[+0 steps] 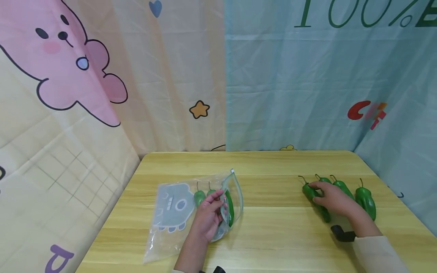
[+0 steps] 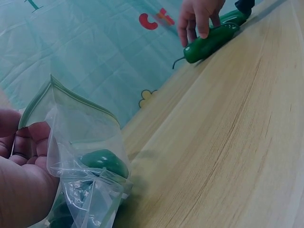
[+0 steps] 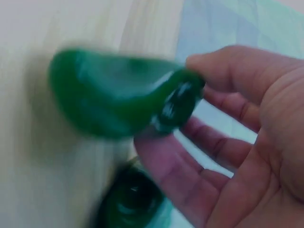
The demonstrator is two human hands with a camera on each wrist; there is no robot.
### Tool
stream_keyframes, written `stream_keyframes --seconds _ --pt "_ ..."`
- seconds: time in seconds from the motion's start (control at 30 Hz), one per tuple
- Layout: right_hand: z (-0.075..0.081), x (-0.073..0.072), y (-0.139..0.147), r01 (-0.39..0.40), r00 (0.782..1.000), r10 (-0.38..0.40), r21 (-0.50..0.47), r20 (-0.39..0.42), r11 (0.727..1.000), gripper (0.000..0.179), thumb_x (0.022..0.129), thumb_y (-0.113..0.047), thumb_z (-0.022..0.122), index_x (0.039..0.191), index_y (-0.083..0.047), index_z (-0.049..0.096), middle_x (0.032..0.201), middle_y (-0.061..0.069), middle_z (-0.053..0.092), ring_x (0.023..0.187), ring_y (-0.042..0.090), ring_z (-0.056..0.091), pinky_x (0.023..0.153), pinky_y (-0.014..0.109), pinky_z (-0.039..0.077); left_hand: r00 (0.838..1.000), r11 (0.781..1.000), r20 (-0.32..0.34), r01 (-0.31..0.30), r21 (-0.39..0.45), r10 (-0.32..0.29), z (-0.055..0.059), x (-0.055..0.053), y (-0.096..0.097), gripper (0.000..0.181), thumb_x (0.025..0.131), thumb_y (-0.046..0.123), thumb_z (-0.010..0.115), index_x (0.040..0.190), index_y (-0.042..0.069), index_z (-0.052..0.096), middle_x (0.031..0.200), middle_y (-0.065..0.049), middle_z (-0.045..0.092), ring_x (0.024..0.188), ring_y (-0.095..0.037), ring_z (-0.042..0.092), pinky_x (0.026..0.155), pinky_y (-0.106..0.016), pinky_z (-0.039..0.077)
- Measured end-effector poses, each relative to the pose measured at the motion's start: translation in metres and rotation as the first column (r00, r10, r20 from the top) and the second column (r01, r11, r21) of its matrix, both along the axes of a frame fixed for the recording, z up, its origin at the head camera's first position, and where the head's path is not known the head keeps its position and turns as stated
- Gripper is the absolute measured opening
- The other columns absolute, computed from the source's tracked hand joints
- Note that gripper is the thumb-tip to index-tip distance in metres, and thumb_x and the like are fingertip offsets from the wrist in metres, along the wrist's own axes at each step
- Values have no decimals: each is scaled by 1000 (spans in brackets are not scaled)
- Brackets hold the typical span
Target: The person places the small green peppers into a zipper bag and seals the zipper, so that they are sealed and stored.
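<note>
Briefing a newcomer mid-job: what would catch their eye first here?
Probably the large pink cartoon animal printed on the cream cloth backdrop, upper left in the head view. Next, left of centre on the pale wooden table, the clear plastic zip bag with glossy green peppers inside, held near its mouth by the left hand. At the table's right, the right hand grips a long green pepper beside three more.

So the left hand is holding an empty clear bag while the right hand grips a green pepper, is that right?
Not quite: the clear bag isn't empty; the head view shows peppers inside. The left hand is indeed holding it, while the right hand grips a green pepper.
</note>
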State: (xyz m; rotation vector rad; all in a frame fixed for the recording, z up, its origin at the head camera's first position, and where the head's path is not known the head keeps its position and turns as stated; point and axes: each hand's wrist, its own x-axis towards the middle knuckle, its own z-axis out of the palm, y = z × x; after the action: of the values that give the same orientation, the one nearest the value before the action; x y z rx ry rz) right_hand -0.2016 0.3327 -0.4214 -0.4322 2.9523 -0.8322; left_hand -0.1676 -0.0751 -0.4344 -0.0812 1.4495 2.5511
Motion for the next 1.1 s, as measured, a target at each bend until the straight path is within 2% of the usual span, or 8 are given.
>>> stream_keyframes --seconds 0.1,0.2,0.27,0.57,0.77,0.97,1.1 --pt "-6 -3 5 13 995 8 -206 98 979 54 95 -12 64 141 7 44 133 34 49 114 45 56 80 46 56 1000 1000 -12 4 -6 -4 1 0 -1 30 95 -2 53 124 2 60 100 -1 58 84 -12 58 69 -21 49" --pt "-13 -5 9 44 983 28 -382 181 923 58 99 -15 60 148 3 36 142 34 41 119 43 53 78 37 57 1000 1000 -16 5 -9 -5 1 1 -1 29 95 -1 53 124 2 60 101 -1 58 84 -12 58 69 -21 49" --pt "-17 -6 9 44 982 43 -438 186 898 58 100 -17 59 150 2 34 146 32 37 122 45 50 78 34 57 1000 1000 -17 7 -8 -7 1 1 -1 29 95 -1 53 124 2 60 101 -1 57 84 -11 58 69 -21 49" --pt "-21 -9 -9 12 983 90 -547 160 837 54 102 -17 55 149 2 35 147 31 32 121 42 49 80 35 55 1000 1000 1 0 -3 0 0 0 -1 29 96 -2 52 122 2 60 102 -1 58 84 -12 58 70 -21 50" --pt "-21 -13 -28 9 978 114 -582 173 813 55 102 -17 55 149 2 33 147 33 30 120 40 50 84 35 54 1000 1000 8 0 -3 0 1 0 -1 30 96 -3 51 124 2 59 102 -1 58 84 -12 58 70 -21 50" --pt "-21 -16 -45 0 977 127 -597 172 802 54 103 -20 54 150 -4 34 149 33 29 123 39 50 88 38 54 1000 1000 -4 7 7 -7 1 1 -1 30 95 -3 52 125 0 58 102 -2 57 83 -11 58 69 -20 50" --pt "-19 -18 -58 2 976 135 -633 169 774 52 102 -18 55 149 -6 36 149 32 31 123 39 51 89 38 54 1000 1000 3 3 11 -3 1 1 -1 30 95 -3 52 124 1 58 102 -1 57 82 -11 58 68 -20 50"
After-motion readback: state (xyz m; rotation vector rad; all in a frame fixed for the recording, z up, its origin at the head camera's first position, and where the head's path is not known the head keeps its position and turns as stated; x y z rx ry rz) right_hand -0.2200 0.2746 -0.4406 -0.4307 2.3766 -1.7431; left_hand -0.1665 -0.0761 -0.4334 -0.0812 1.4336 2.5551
